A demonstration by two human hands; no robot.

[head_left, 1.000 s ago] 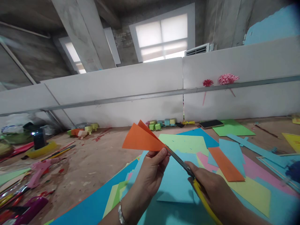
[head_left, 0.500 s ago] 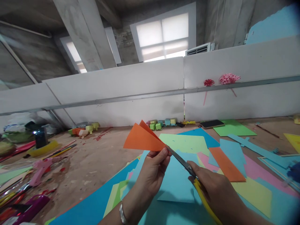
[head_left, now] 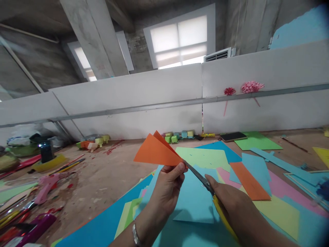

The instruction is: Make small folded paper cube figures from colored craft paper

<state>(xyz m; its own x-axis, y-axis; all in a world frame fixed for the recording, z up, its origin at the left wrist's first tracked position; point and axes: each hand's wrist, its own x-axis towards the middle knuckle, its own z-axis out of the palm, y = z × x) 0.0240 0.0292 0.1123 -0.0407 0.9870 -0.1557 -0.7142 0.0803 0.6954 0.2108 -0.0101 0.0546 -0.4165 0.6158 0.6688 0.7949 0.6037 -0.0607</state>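
Note:
A folded sheet of orange paper (head_left: pixel 155 151) fans out up and to the left from my left hand (head_left: pixel 169 187), which pinches its narrow lower right end between thumb and fingers. My right hand (head_left: pixel 236 204) is wrapped round the yellow handles of a pair of scissors (head_left: pixel 199 176). The grey blades point up and left, and their tips meet the narrow end of the orange paper just beyond my left thumb. Whether the tips have paper between them is too small to tell. Beneath both hands lies light blue paper (head_left: pixel 194 202).
Another orange piece (head_left: pixel 249 180) rests on pink, yellow and blue sheets to the right. A phone (head_left: pixel 233 136) lies at the back, beside small paper blocks (head_left: pixel 174 138). On the left are a pink glue gun (head_left: pixel 47 188), a purple tool (head_left: pixel 38 230) and a dark jar (head_left: pixel 46 151).
The scissors' blades look a little more closed, with the yellow handles nearer together. The wide end of the orange paper has shifted slightly left. Both hands keep their grips.

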